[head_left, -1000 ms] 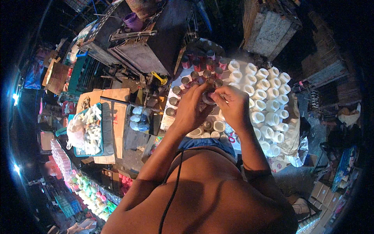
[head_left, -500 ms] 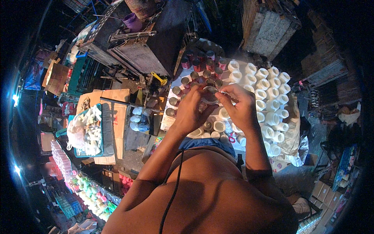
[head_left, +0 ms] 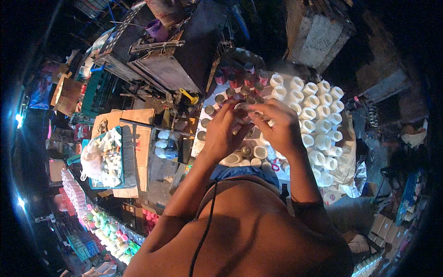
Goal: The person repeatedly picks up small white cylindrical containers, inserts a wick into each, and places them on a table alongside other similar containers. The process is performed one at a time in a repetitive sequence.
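Note:
Over the near middle of the table, my left hand curls around a small round container. Its top faces up at me, and most of its side is hidden by my fingers. My right hand is bent in from the other side, its fingertips at the container's rim; they are slightly blurred. Beyond my hands stand several red-labelled cans with dull grey tops. On the right are rows of white, open-mouthed jars. More pale jars stand close to my waist, below my hands.
To the left, a teal tray of white pieces rests on cardboard. A dark wooden cabinet rises at the far left, with a yellow-handled tool beside it. Another weathered wooden box stands beyond the table.
My hands and the container have shifted slightly left. The fingers of my right hand have moved further over the container's rim.

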Action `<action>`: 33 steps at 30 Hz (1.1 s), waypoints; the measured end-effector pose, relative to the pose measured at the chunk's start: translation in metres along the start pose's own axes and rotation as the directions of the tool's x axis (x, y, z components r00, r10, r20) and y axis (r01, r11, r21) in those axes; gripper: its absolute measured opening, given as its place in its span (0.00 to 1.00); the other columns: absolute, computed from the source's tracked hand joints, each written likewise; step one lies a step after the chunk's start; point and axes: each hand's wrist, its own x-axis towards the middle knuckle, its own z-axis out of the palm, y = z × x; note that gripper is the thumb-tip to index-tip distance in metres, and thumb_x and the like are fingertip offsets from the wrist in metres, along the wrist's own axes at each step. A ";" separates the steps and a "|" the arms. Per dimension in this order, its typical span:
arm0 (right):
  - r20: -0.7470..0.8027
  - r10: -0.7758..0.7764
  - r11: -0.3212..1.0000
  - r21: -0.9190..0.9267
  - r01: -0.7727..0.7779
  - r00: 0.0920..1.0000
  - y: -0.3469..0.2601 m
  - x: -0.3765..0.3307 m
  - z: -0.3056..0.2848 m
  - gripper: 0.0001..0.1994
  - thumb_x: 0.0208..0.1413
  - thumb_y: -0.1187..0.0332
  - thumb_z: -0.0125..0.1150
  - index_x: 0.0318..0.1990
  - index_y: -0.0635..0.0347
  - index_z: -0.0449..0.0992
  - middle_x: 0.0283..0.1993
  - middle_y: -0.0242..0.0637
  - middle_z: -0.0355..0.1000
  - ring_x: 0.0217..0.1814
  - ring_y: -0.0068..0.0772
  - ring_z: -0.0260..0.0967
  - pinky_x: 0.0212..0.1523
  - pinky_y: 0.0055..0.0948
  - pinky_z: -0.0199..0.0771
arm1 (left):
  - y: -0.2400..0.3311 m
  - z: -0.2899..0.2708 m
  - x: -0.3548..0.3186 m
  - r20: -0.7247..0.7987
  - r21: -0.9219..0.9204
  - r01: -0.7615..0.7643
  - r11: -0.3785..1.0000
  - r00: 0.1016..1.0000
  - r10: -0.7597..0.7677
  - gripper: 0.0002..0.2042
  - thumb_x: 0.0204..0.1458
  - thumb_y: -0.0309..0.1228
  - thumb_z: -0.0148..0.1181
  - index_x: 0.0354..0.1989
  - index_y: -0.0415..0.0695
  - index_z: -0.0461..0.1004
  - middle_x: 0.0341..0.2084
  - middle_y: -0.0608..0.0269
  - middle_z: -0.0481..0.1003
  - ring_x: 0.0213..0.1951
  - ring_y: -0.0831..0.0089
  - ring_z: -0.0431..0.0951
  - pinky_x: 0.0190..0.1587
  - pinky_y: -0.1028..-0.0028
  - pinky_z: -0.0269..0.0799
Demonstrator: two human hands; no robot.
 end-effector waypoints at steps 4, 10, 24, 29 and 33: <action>-0.040 -0.021 0.999 0.038 0.023 0.999 0.006 0.004 -0.001 0.06 0.54 0.71 0.75 0.37 0.61 0.83 0.32 0.39 0.77 0.34 0.42 0.78 0.36 0.37 0.77 | -0.002 -0.002 -0.002 -0.022 0.003 0.009 1.000 1.000 -0.009 0.37 0.48 0.27 0.78 0.65 0.40 0.62 0.51 0.44 0.79 0.49 0.47 0.84 0.48 0.60 0.82; 0.006 -0.037 0.999 0.027 0.036 0.999 0.002 0.007 0.000 0.05 0.54 0.72 0.74 0.35 0.60 0.82 0.32 0.38 0.77 0.33 0.42 0.78 0.35 0.36 0.76 | 0.001 -0.004 -0.004 -0.007 0.002 0.077 0.997 0.997 -0.077 0.35 0.47 0.27 0.78 0.63 0.39 0.66 0.54 0.44 0.77 0.49 0.47 0.84 0.49 0.59 0.81; 0.088 -0.051 0.998 -0.025 0.053 0.995 0.000 0.009 -0.005 0.04 0.57 0.73 0.70 0.36 0.60 0.81 0.33 0.40 0.77 0.34 0.41 0.79 0.36 0.37 0.77 | 0.004 0.000 -0.004 -0.023 -0.037 0.032 0.999 0.999 -0.033 0.27 0.48 0.28 0.75 0.56 0.42 0.71 0.59 0.46 0.74 0.50 0.43 0.81 0.47 0.55 0.81; 0.051 0.258 0.942 0.211 -0.262 0.965 0.016 -0.008 -0.002 0.07 0.62 0.72 0.67 0.46 0.60 0.79 0.36 0.41 0.79 0.36 0.35 0.80 0.39 0.34 0.79 | 0.006 0.000 -0.002 -0.020 -0.035 0.090 0.995 0.996 -0.091 0.31 0.48 0.27 0.77 0.60 0.40 0.68 0.54 0.45 0.77 0.47 0.49 0.84 0.46 0.62 0.81; 0.079 0.360 0.898 0.241 -0.368 0.930 0.022 -0.027 -0.006 0.13 0.61 0.67 0.71 0.50 0.60 0.78 0.36 0.41 0.79 0.35 0.34 0.78 0.39 0.34 0.79 | 0.002 0.011 -0.007 -0.030 -0.381 0.291 0.877 0.945 -0.326 0.20 0.57 0.29 0.72 0.54 0.41 0.70 0.50 0.53 0.78 0.43 0.63 0.84 0.41 0.67 0.80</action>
